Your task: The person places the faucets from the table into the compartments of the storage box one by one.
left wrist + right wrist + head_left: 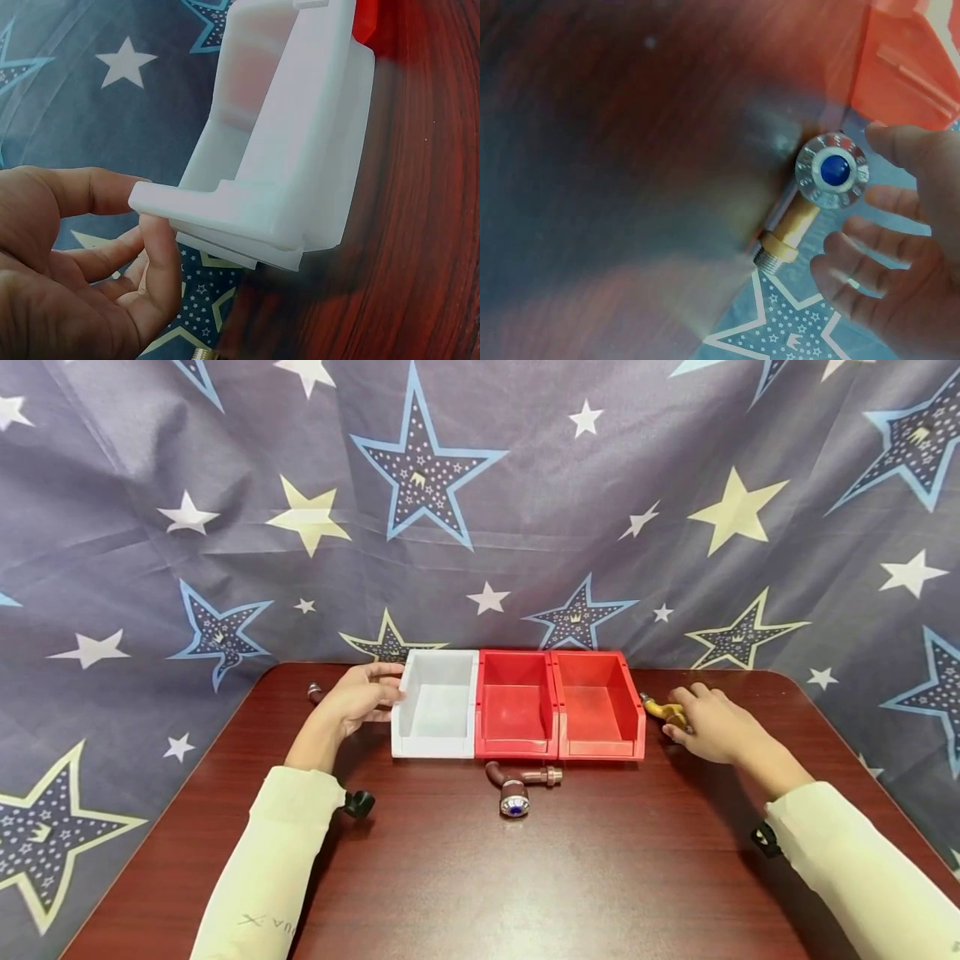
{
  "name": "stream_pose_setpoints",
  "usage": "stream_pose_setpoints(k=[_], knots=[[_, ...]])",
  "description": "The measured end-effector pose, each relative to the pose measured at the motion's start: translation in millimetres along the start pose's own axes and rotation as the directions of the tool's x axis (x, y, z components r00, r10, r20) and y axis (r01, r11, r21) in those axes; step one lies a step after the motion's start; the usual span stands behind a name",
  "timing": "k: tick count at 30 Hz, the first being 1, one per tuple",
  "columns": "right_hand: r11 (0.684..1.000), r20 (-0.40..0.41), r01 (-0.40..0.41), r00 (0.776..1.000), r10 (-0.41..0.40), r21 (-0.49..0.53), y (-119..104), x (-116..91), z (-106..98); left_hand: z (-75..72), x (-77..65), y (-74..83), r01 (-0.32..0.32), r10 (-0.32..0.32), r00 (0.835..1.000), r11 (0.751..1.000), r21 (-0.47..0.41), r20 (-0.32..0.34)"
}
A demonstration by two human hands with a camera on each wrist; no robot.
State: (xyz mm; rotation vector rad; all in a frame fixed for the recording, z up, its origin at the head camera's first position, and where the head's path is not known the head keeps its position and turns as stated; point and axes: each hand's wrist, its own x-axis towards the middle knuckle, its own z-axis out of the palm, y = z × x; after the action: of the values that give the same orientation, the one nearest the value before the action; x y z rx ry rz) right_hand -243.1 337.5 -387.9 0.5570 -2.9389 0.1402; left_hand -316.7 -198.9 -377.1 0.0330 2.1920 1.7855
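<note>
My left hand [351, 700] pinches the left rim of a white plastic bin [435, 747], thumb and finger on either side of the edge in the left wrist view. The bin stands beside two red ones. At the right, my right hand [716, 727] is over a yellow pipe fitting [662, 710]. The right wrist view shows that fitting's brass threaded end [771, 253] and its round chrome end with a blue centre [834, 169]. The right-hand fingers [862, 262] are loosely spread right beside the chrome end.
The middle red bin [517, 747] and right red bin [600, 749] join the white one in a row. A brown fitting with a blue-centred chrome end [515, 806] lies in front of them. Another dark fitting [315, 693] lies behind my left wrist. A star-patterned cloth [540, 552] hangs behind the table.
</note>
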Motion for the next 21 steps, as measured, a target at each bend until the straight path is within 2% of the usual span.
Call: stream_pose_setpoints(k=[9, 15, 21], knots=[[0.998, -0.045, 0.05, 0.998, -0.049, 0.027, -3.7, 0.6, 10.1, 0.3, -0.1, -1.0, -0.003, 0.003, 1.0, 1.0, -0.014, 0.006], [0.997, -0.041, 0.075, 0.996, -0.074, 0.017, -3.6, 1.6, 10.6, 0.3, -0.4, -0.7, -0.004, 0.004, 1.0, 1.0, -0.009, 0.005], [0.993, -0.038, 0.105, 0.994, -0.103, 0.055, 1.3, 2.4, 10.9, -0.3, -0.2, -1.0, -0.002, 0.002, 1.0, 1.0, -0.009, 0.003]])
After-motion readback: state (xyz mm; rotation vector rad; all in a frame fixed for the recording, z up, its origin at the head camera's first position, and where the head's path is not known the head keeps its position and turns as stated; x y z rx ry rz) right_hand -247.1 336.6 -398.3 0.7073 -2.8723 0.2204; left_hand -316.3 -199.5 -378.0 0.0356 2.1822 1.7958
